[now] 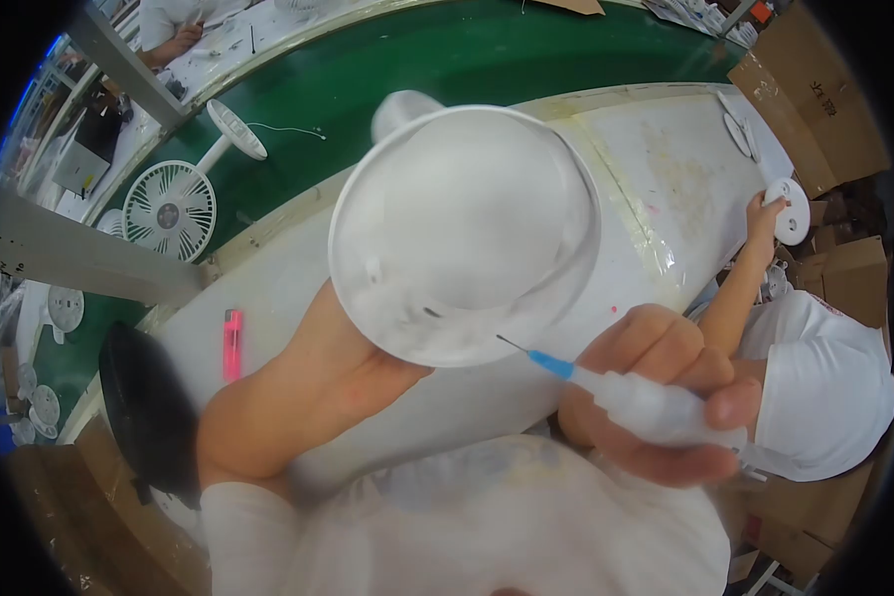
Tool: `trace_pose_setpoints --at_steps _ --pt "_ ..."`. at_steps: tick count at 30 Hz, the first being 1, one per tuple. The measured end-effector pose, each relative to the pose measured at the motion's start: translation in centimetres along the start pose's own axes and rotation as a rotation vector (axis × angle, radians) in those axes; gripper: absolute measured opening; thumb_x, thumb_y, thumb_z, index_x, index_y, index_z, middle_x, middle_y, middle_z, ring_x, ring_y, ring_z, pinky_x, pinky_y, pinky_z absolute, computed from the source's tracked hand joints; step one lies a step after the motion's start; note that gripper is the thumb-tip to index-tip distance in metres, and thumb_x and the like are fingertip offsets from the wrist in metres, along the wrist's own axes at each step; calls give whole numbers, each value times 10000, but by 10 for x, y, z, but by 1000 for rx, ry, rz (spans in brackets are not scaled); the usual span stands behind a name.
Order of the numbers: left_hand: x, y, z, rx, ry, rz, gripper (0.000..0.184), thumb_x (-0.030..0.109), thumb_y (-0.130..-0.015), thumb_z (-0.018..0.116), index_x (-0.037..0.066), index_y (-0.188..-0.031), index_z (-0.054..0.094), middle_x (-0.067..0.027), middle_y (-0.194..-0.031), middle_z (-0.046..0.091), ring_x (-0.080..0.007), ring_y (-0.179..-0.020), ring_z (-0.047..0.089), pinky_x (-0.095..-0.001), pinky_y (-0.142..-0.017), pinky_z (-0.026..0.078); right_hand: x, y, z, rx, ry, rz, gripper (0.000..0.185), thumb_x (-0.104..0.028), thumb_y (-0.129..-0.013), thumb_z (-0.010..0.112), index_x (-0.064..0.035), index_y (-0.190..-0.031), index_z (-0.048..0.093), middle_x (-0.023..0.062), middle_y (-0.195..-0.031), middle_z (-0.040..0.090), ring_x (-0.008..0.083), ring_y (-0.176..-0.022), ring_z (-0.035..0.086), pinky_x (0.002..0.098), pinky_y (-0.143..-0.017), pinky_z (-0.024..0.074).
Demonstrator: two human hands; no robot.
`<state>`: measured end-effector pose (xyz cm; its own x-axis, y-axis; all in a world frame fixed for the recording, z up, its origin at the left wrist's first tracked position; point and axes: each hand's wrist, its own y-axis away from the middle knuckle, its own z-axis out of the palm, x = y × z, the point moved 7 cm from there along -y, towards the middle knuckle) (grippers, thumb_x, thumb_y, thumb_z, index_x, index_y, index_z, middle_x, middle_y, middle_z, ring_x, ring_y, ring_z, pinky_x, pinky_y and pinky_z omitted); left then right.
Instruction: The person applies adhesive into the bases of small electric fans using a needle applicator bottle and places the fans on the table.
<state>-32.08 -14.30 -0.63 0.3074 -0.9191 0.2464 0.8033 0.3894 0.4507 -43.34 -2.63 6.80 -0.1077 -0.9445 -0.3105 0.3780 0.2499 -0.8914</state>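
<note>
A round white part [467, 199], smeared by motion, is held up in front of me, its broad disc facing the camera. My left hand [372, 372] grips it from below at its lower left edge; most of the fingers are hidden behind it. In my right hand [666, 397] is a translucent white squeeze bottle [666, 409], the fingers wrapped round it. Its blue tip [551, 365] ends in a thin dark needle pointing left, close to the disc's lower right rim.
A pink lighter [232, 345] lies on the white table [656, 149]. Beyond is a green belt [368, 89] with a white fan [170, 211]. A co-worker [824, 387] at the right holds a white disc [791, 212]. Cardboard boxes [815, 99] stand at the right.
</note>
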Motion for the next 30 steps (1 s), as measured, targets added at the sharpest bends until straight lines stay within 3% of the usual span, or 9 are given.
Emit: trace_pose_setpoints --at_steps 3,8,11,16,20,30 --pt "-4 2 8 -141 49 -45 315 194 -861 460 45 -1138 455 -73 -1135 504 -187 -1025 508 -330 -869 444 4 0 2 -8 19 -36 338 -329 -835 477 -22 -936 379 71 -592 428 152 -457 455 235 -382 385" --pt "-3 -7 4 23 -51 32 319 199 -861 454 37 -1135 454 -82 -1135 503 -194 -1026 509 -338 -874 441 5 0 3 14 66 -117 320 -273 -822 473 -4 -972 386 109 -571 462 173 -463 456 243 -394 390" --pt "-5 -5 7 -30 -26 -18 318 205 -863 444 37 -1133 456 -83 -1133 506 -200 -1019 515 -346 -878 439 3 -1 1 18 100 -130 315 -239 -814 470 7 -994 390 131 -558 482 185 -466 458 248 -401 394" --pt "-12 -7 15 -155 -70 -46 322 210 -867 432 42 -1141 452 -84 -1133 506 -203 -1020 514 -350 -881 435 4 1 2 -44 47 -139 316 -311 -858 450 -20 -959 379 89 -611 438 161 -457 402 273 -342 348" --pt "-15 -11 16 -142 -79 -69 327 206 -866 434 44 -1149 445 -84 -1140 502 -201 -1025 509 -347 -883 432 5 0 0 -24 12 -162 329 -329 -865 439 -21 -960 371 72 -668 439 144 -460 392 265 -325 338" --pt "-19 -19 17 -117 -106 -81 342 198 -863 440 49 -1170 426 -84 -1156 490 -196 -1038 498 -339 -888 425 8 1 -12 -33 80 -32 329 -358 -866 431 -100 -1067 398 82 -634 443 126 -363 332 272 -333 335"
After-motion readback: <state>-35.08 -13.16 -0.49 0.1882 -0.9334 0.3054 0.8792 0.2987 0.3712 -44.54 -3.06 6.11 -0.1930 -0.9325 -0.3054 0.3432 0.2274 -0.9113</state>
